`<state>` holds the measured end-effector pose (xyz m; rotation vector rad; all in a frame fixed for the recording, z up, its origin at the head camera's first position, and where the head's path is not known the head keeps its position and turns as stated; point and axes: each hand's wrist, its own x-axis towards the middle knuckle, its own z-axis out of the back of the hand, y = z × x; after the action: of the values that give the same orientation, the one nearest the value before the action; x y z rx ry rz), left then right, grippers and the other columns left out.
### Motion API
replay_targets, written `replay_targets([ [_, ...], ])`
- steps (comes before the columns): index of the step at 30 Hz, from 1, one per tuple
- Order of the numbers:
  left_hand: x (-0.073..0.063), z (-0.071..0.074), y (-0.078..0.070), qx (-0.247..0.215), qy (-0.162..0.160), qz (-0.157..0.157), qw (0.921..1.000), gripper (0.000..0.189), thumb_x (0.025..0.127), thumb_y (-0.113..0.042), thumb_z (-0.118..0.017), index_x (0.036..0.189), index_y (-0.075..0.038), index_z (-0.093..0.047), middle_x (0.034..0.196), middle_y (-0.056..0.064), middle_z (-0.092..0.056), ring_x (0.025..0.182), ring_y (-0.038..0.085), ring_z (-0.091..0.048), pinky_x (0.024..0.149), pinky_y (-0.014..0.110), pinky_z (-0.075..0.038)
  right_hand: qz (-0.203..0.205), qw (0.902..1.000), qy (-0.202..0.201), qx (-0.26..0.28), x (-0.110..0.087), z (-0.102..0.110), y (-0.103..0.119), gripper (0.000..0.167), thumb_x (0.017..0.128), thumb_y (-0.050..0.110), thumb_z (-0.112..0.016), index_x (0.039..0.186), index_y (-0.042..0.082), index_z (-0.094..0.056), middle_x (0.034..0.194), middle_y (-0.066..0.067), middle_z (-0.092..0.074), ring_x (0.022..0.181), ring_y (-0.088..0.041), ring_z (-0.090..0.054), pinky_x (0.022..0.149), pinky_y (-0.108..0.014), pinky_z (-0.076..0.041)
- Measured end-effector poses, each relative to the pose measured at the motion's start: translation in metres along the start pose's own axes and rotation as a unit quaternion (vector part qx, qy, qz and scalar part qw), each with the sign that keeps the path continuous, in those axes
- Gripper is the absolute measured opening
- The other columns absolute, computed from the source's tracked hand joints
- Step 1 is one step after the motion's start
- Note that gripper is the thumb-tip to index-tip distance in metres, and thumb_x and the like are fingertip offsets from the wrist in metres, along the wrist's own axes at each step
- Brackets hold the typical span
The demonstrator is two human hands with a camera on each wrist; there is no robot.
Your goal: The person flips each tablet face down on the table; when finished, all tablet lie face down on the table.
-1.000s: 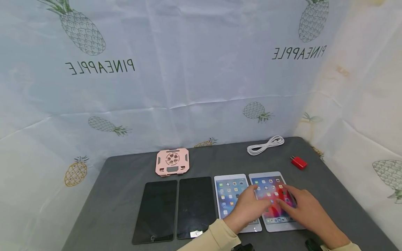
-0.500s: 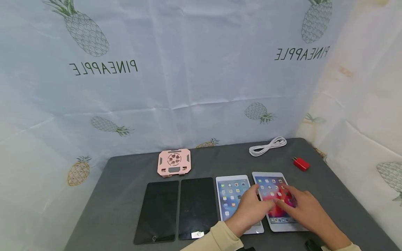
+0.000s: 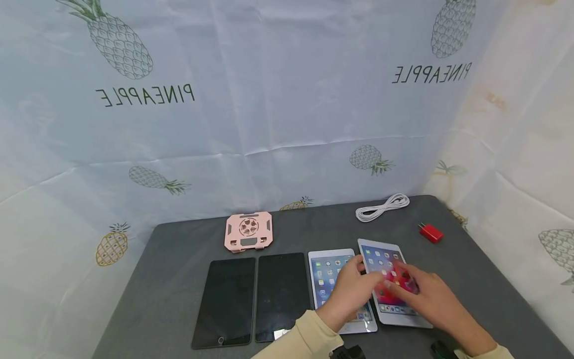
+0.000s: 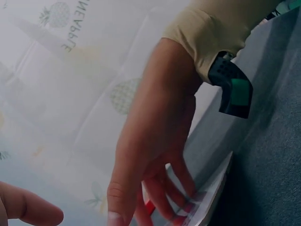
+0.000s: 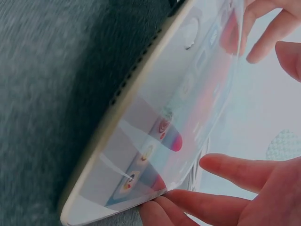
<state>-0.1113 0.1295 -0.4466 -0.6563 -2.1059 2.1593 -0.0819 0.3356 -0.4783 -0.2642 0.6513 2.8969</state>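
Observation:
In the head view, my two hands are at the rightmost white tablet (image 3: 390,259), whose screen is lit with a red and blue background. My left hand (image 3: 352,289) holds its left edge; my right hand (image 3: 428,296) grips the right edge. Both thumbs reach over the screen toward each other. The right wrist view shows the white tablet (image 5: 155,127) tilted, with right-hand fingers (image 5: 211,205) at its edge. Its underside is hidden. A second lit white tablet (image 3: 326,279) lies partly behind my left hand.
Two dark tablets, one at the left (image 3: 226,299) and one beside it (image 3: 282,294), lie on the grey table (image 3: 148,299). A pink plate-like case (image 3: 248,232), a coiled white cable (image 3: 381,208) and a red charger plug (image 3: 431,233) lie farther back. A pineapple-print curtain (image 3: 269,99) stands behind.
The rightmost tablet has turned slightly and shifted a little away from the person, with both hands moving along. The other tablets stay in place.

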Motion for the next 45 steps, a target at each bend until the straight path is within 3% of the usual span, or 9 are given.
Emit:
replay_targets([
  [7,0.002,0.007,-0.007,-0.066,0.018,0.005,0.9976,0.070,0.096,-0.016,-0.068,0.156,0.011,-0.045,0.145,0.024,-0.061,0.117,0.033,-0.073,0.096,0.061,-0.061,0.001,0.9994,0.011,0.031,0.000,-0.001,0.012,0.099,0.094,0.077,-0.063,0.162,0.006,-0.048,0.151,-0.035,-0.057,0.133,-0.059,-0.056,0.095,-0.068,-0.060],
  [11,0.003,0.012,-0.011,-0.090,0.031,0.002,0.9954,0.064,0.096,-0.017,-0.066,0.151,0.012,-0.049,0.133,0.020,-0.070,0.112,0.037,-0.077,0.097,0.060,-0.062,0.000,0.9983,0.021,0.055,0.002,-0.001,0.019,0.097,0.096,0.074,-0.063,0.162,0.005,-0.046,0.150,-0.035,-0.057,0.130,-0.055,-0.060,0.092,-0.062,-0.063],
  [19,0.001,0.019,-0.017,-0.094,0.045,-0.012,0.9945,0.042,0.098,-0.018,-0.063,0.133,0.005,-0.065,0.119,0.014,-0.075,0.109,0.033,-0.076,0.091,0.053,-0.066,-0.007,0.9935,0.051,0.102,0.002,-0.002,0.032,0.093,0.099,0.071,-0.061,0.162,0.006,-0.045,0.149,-0.031,-0.060,0.122,-0.042,-0.069,0.089,-0.054,-0.066],
  [25,-0.002,0.024,-0.023,-0.101,0.056,-0.022,0.9930,0.054,0.097,-0.017,-0.061,0.145,0.006,-0.057,0.126,0.012,-0.074,0.119,0.030,-0.073,0.097,0.053,-0.064,0.006,0.9910,0.053,0.123,0.001,-0.003,0.038,0.087,0.103,0.067,-0.058,0.163,0.005,-0.044,0.143,-0.024,-0.067,0.116,-0.030,-0.072,0.088,-0.052,-0.065],
  [28,-0.004,0.025,-0.025,-0.096,0.053,-0.020,0.9937,0.059,0.096,-0.016,-0.063,0.149,0.006,-0.054,0.129,0.013,-0.073,0.122,0.028,-0.071,0.100,0.052,-0.063,0.009,0.9886,0.062,0.137,0.001,-0.002,0.041,0.084,0.105,0.066,-0.054,0.164,0.006,-0.043,0.148,-0.023,-0.065,0.118,-0.030,-0.072,0.092,-0.053,-0.064],
  [33,-0.007,0.025,-0.029,-0.093,0.051,-0.020,0.9941,0.054,0.095,-0.016,-0.064,0.146,0.001,-0.059,0.122,0.010,-0.071,0.113,0.024,-0.072,0.101,0.051,-0.063,0.018,0.9823,0.076,0.170,-0.001,-0.001,0.044,0.079,0.108,0.063,-0.052,0.164,0.009,-0.043,0.151,-0.021,-0.064,0.117,-0.026,-0.072,0.095,-0.053,-0.063],
  [39,-0.009,0.024,-0.029,-0.107,0.055,-0.023,0.9925,0.050,0.096,-0.016,-0.064,0.144,-0.004,-0.062,0.119,0.009,-0.068,0.108,0.025,-0.071,0.097,0.046,-0.064,0.019,0.9824,0.054,0.178,-0.006,0.001,0.051,0.077,0.106,0.062,-0.059,0.162,0.010,-0.049,0.141,-0.013,-0.071,0.100,-0.017,-0.073,0.084,-0.040,-0.065],
  [45,-0.010,0.022,-0.030,-0.107,0.053,-0.024,0.9926,0.062,0.096,-0.018,-0.064,0.156,-0.003,-0.053,0.127,0.008,-0.065,0.098,0.018,-0.069,0.092,0.044,-0.065,0.044,0.9852,0.019,0.165,-0.013,0.009,0.057,0.074,0.105,0.059,-0.063,0.158,0.008,-0.055,0.140,-0.016,-0.073,0.117,-0.030,-0.074,0.088,-0.045,-0.066],
])
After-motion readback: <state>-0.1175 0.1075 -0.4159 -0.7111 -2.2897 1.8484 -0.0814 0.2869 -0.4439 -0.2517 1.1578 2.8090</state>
